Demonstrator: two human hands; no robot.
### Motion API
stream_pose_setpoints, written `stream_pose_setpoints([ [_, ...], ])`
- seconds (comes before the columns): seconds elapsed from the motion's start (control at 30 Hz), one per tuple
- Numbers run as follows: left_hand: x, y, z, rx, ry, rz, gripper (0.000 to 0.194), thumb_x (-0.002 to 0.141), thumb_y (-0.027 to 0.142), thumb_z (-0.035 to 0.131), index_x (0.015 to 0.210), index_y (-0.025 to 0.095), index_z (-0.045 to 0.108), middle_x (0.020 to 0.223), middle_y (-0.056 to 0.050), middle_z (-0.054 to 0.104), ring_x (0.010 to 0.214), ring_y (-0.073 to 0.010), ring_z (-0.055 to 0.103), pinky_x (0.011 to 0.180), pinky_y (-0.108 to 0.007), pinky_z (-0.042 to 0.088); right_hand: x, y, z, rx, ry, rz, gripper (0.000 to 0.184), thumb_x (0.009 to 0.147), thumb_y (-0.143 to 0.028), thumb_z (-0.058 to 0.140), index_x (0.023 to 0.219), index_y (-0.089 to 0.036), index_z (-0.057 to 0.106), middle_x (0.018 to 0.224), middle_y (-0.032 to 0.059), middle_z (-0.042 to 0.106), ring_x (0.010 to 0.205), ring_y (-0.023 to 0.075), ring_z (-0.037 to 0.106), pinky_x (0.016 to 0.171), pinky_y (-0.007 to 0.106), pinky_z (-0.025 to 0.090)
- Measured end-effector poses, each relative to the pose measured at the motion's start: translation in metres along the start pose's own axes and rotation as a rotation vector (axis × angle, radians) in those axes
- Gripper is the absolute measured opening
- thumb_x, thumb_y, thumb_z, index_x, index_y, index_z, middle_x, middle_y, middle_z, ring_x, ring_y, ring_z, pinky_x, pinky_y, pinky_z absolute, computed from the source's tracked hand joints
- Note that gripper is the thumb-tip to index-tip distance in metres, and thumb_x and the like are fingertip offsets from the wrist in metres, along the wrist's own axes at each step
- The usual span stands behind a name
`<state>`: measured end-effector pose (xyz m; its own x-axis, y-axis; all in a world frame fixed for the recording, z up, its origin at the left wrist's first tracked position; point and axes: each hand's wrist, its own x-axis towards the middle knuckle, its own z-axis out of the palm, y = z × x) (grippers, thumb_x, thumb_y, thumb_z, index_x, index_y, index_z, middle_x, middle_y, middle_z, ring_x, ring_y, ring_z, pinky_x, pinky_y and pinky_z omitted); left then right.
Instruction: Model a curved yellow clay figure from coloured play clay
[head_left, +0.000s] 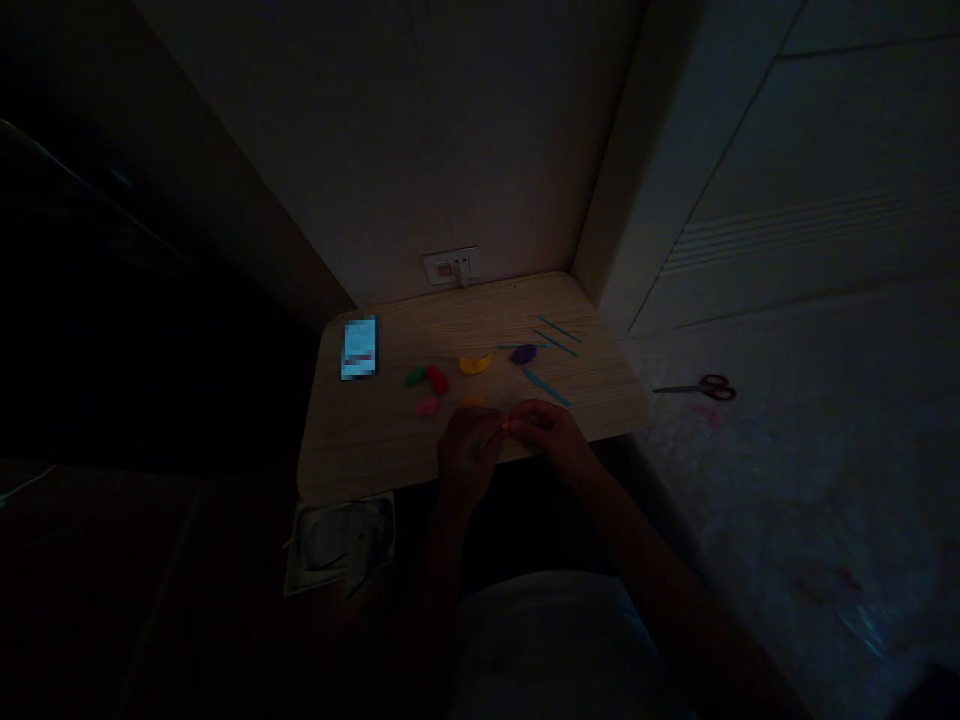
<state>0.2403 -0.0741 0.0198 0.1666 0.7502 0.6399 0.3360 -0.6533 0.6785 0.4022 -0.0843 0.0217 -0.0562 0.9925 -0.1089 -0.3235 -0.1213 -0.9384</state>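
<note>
Over the front edge of a small wooden table (360, 440), my left hand (469, 450) and my right hand (555, 432) meet fingertip to fingertip. Both are closed in a pinch on a small piece of orange modelling clay (506, 425), mostly covered by the fingers. Just behind my left hand lies a lump of orange clay (472, 402), partly hidden. Further back are a yellow clay piece (475, 364) and a purple lump (523, 354). To the left sit red (437, 380), green (415, 376) and pink (427, 406) clay. A blue modelling tool (547, 387) lies behind my right hand.
Thin blue sticks (559, 328) lie at the back right of the table. A lit phone (360, 348) rests at the back left. Scissors (697, 388) are on the pale floor covering to the right. A tray (341, 540) stands below the table's left front. The room is dark.
</note>
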Motion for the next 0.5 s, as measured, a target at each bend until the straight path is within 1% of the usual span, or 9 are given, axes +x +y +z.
stream_pose_setpoints([
  [0.07, 0.0, -0.001, 0.001, 0.011, -0.007, 0.002, 0.01, 0.094, 0.024, 0.07, 0.103, 0.024, 0.074, 0.098, -0.005, 0.075, 0.096, -0.0202, 0.07, 0.087, -0.038, 0.058, 0.004, 0.004, -0.003, -0.027, -0.002, -0.031, 0.032, 0.068, -0.044, 0.09, 0.084, -0.023, 0.072, 0.085, 0.0009, 0.077, 0.078, 0.0182, 0.071, 0.079, 0.033, 0.057],
  [0.13, 0.0, -0.003, 0.001, 0.037, -0.016, -0.015, 0.016, 0.093, 0.023, 0.069, 0.109, 0.024, 0.072, 0.104, -0.006, 0.075, 0.101, -0.0214, 0.069, 0.091, -0.04, 0.058, 0.01, 0.006, -0.008, -0.14, 0.021, -0.083, 0.03, 0.071, -0.044, 0.087, 0.085, -0.023, 0.071, 0.086, 0.0021, 0.077, 0.079, 0.0194, 0.071, 0.078, 0.034, 0.057],
  [0.17, 0.0, -0.005, 0.0, 0.051, -0.014, -0.03, 0.02, 0.093, 0.023, 0.068, 0.113, 0.024, 0.071, 0.108, -0.007, 0.074, 0.104, -0.0221, 0.069, 0.094, -0.041, 0.057, 0.014, 0.006, -0.011, -0.243, 0.046, -0.121, 0.028, 0.075, -0.044, 0.084, 0.086, -0.022, 0.071, 0.086, 0.0031, 0.077, 0.078, 0.0202, 0.07, 0.076, 0.034, 0.057],
  [0.23, 0.0, -0.01, -0.004, 0.074, 0.011, -0.051, 0.023, 0.093, 0.021, 0.066, 0.116, 0.023, 0.068, 0.113, -0.008, 0.073, 0.109, -0.0228, 0.067, 0.098, -0.042, 0.055, 0.024, 0.004, -0.019, -0.54, 0.106, -0.244, 0.019, 0.084, -0.038, 0.075, 0.091, -0.02, 0.071, 0.088, 0.0065, 0.076, 0.08, 0.0223, 0.069, 0.076, 0.036, 0.055],
  [0.3, 0.001, -0.017, -0.009, 0.103, 0.04, -0.044, 0.02, 0.093, 0.018, 0.064, 0.112, 0.022, 0.068, 0.111, -0.007, 0.073, 0.109, -0.0226, 0.066, 0.101, -0.043, 0.053, 0.033, 0.0, -0.025, -0.879, 0.127, -0.397, 0.013, 0.09, -0.028, 0.066, 0.097, -0.019, 0.072, 0.095, 0.0104, 0.076, 0.089, 0.0255, 0.068, 0.083, 0.039, 0.053],
  [0.37, 0.003, -0.022, -0.013, 0.158, 0.045, -0.029, 0.016, 0.093, 0.017, 0.063, 0.108, 0.021, 0.067, 0.109, -0.006, 0.072, 0.107, -0.0226, 0.066, 0.103, -0.044, 0.051, 0.041, -0.004, -0.029, -1.139, 0.115, -0.507, 0.015, 0.092, -0.02, 0.061, 0.101, -0.018, 0.073, 0.102, 0.0127, 0.076, 0.098, 0.028, 0.066, 0.09, 0.042, 0.049],
  [0.43, 0.006, -0.027, -0.014, 0.215, 0.027, -0.015, 0.015, 0.093, 0.017, 0.061, 0.107, 0.021, 0.067, 0.108, -0.007, 0.072, 0.107, -0.0234, 0.065, 0.104, -0.045, 0.049, 0.047, -0.006, -0.029, -1.286, 0.1, -0.539, 0.017, 0.094, -0.019, 0.058, 0.103, -0.018, 0.073, 0.103, 0.0132, 0.076, 0.101, 0.0293, 0.065, 0.09, 0.042, 0.046],
  [0.5, 0.009, -0.029, -0.013, 0.246, -0.006, -0.01, 0.017, 0.092, 0.015, 0.06, 0.107, 0.02, 0.066, 0.108, -0.007, 0.07, 0.108, -0.024, 0.065, 0.103, -0.045, 0.049, 0.05, -0.005, -0.028, -1.36, 0.098, -0.536, 0.017, 0.097, -0.021, 0.058, 0.103, -0.018, 0.074, 0.102, 0.013, 0.076, 0.1, 0.0298, 0.064, 0.089, 0.041, 0.045],
])
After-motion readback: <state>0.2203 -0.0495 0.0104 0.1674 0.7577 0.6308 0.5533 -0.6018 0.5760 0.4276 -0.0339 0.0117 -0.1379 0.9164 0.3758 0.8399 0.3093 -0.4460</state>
